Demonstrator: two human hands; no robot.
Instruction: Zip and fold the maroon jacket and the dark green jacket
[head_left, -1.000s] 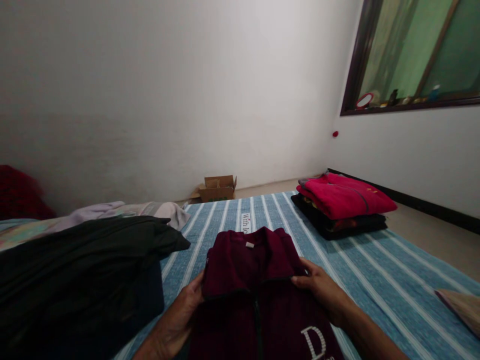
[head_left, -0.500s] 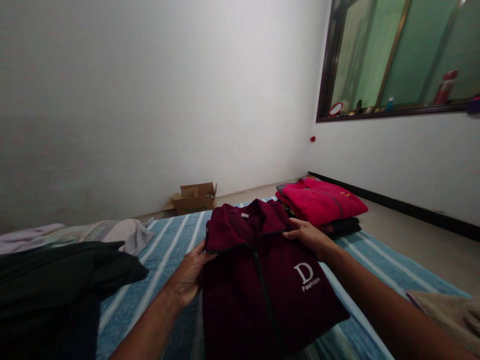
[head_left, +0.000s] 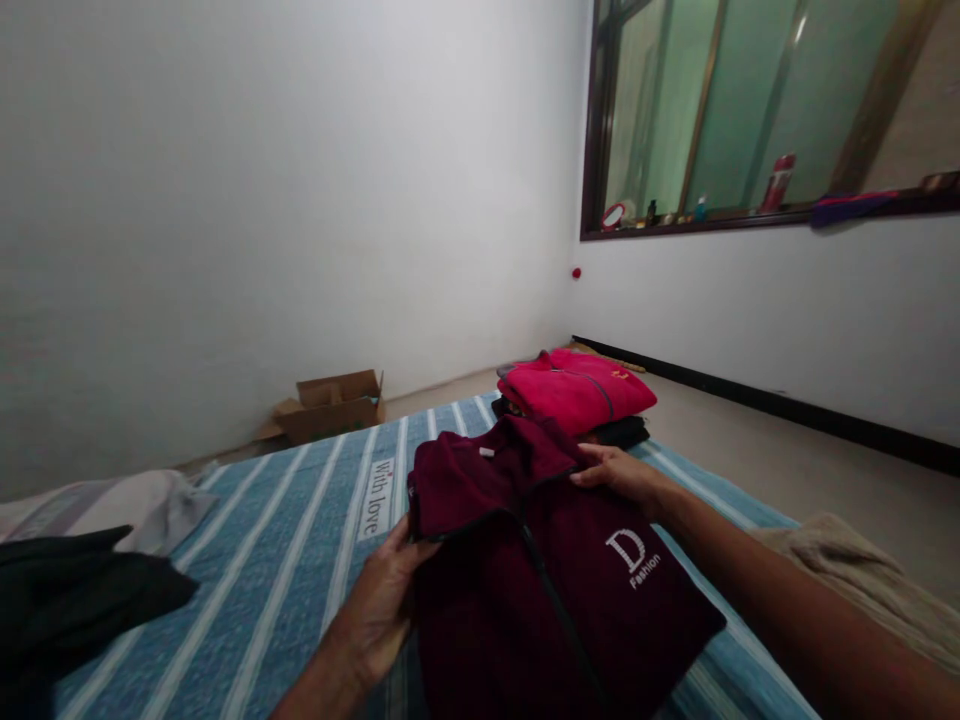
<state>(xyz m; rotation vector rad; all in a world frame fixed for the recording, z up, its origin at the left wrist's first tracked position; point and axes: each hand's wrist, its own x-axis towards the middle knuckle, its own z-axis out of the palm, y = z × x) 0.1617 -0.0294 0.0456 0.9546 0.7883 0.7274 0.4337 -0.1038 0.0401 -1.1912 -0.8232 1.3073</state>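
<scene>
A folded maroon zip jacket (head_left: 495, 580) with a white "D Fashion" mark on its chest is held before me, collar pointing away. My left hand (head_left: 382, 595) grips its left edge just below the collar, thumb on top and the other fingers hidden under the cloth. On the opposite side my right hand (head_left: 619, 478) pinches the shoulder edge near the collar. Just beyond the jacket lies a stack of folded clothes, topped by a bright pink jacket (head_left: 577, 390) with dark garments (head_left: 622, 432) underneath.
Blue-and-white striped bedding (head_left: 292, 540) spreads below. Dark clothing (head_left: 82, 600) and a pale cloth (head_left: 142, 505) lie at the left; a beige cloth (head_left: 847, 560) is at the right. Past the bed's far edge sits an open cardboard box (head_left: 330, 408) by the wall.
My view has turned to the right. The maroon jacket, still in both hands, now overlaps the front of the pink stack, and "With love" lettering on the bedding has come into sight.
</scene>
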